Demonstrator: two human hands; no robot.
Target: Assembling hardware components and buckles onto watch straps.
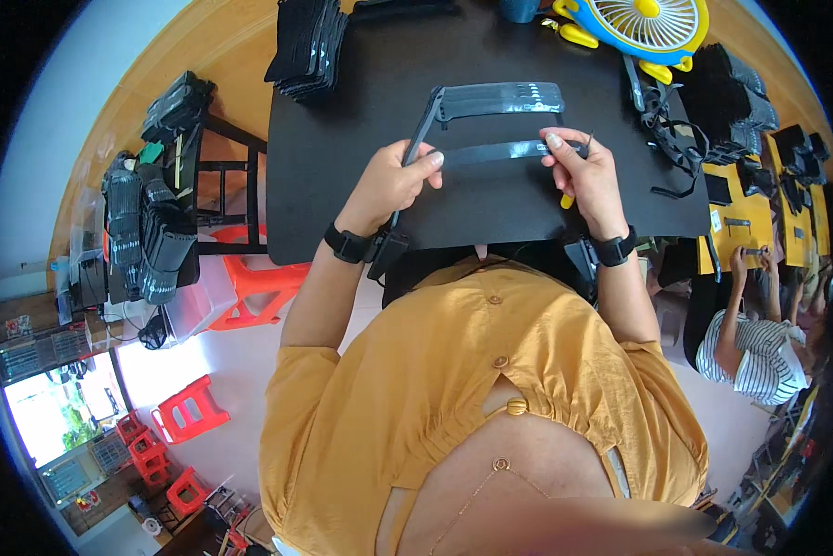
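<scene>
Fingers pinch a flat, glossy grey strip, perhaps plastic.

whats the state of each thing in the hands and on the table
Dark strap: held nearly straight
Left hand: closed on the strap
Right hand: pinching the strap
Grey straps: laid flat together
Dark stack: piled in layers
Black straps: loosely tangled
Fan: on or off unclear
Yellow-ended item: mostly hidden by right hand

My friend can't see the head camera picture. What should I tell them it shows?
A person's left hand and right hand hold a thin grey strip between them over a black table. Beyond it lies a flat grey bundle, with a black stack back left and a blue-and-yellow fan back right.
</scene>
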